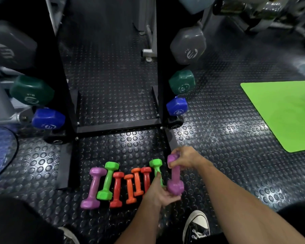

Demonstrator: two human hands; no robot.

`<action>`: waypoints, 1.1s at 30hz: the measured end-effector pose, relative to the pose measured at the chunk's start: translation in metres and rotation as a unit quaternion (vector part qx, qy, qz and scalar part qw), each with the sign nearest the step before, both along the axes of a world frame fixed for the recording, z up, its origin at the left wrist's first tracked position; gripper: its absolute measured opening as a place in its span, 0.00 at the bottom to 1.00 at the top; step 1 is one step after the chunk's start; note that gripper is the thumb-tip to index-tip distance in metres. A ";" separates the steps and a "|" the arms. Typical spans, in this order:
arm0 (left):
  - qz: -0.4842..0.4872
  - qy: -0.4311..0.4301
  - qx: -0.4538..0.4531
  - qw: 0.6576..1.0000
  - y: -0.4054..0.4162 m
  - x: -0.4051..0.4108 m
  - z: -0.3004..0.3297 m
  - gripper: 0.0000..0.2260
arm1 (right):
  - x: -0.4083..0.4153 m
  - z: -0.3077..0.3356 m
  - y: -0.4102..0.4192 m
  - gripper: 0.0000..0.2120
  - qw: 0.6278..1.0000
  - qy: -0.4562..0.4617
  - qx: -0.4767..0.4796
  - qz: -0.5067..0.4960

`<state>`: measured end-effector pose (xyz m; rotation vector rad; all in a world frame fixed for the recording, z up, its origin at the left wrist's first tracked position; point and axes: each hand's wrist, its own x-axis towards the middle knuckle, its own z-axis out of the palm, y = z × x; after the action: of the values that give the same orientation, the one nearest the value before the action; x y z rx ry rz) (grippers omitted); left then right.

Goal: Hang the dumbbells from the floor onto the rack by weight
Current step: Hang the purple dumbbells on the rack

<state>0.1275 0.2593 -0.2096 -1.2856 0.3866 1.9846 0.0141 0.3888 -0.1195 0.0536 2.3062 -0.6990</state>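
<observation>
Right hand [184,160] wraps the far head of a purple dumbbell [175,175]; left hand [159,191] cups its near head from below, fingers curled, thumb lying on a green dumbbell [157,169] just beside it. More dumbbells lie in a row on the studded floor [218,138] to the left: two red, two orange, another green [107,180], another purple [93,188]. Black rack [116,128] stands beyond, blue, green and grey dumbbells hung on both sides. Green mat [280,113] far right.
</observation>
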 end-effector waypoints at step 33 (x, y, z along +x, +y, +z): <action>0.036 0.407 -0.324 0.854 -0.046 -0.119 0.304 0.13 | 0.030 0.281 0.033 0.20 0.908 0.135 -0.388 -0.085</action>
<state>0.0080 0.2137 0.0948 -0.7145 1.5379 2.4997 0.0441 0.4220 0.1616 -0.2257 2.1166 -1.7598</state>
